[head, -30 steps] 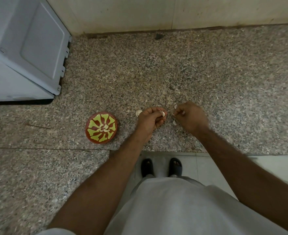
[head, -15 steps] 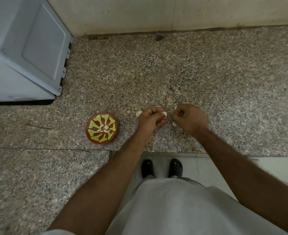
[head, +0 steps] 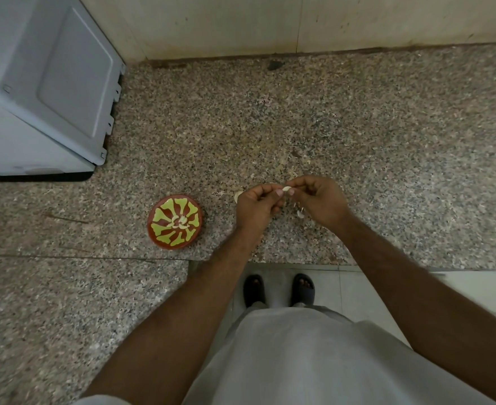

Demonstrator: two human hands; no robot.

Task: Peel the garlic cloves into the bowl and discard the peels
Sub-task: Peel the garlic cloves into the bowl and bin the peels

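On a speckled granite counter [head: 358, 135] beside a grey plastic appliance [head: 45, 92], the left hand [head: 255, 204] and right hand [head: 318, 201] meet — both pinching one small pale garlic clove [head: 286, 189] between their fingertips — right of the red-and-yellow patterned round bowl [head: 175, 220] holding peeled cloves.

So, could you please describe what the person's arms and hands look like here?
Both forearms are bare, with no sleeves reaching them. The left hand and right hand wear no gloves, and no rings, watch or bracelet are visible. Short trimmed fingernails show on the left fingers.
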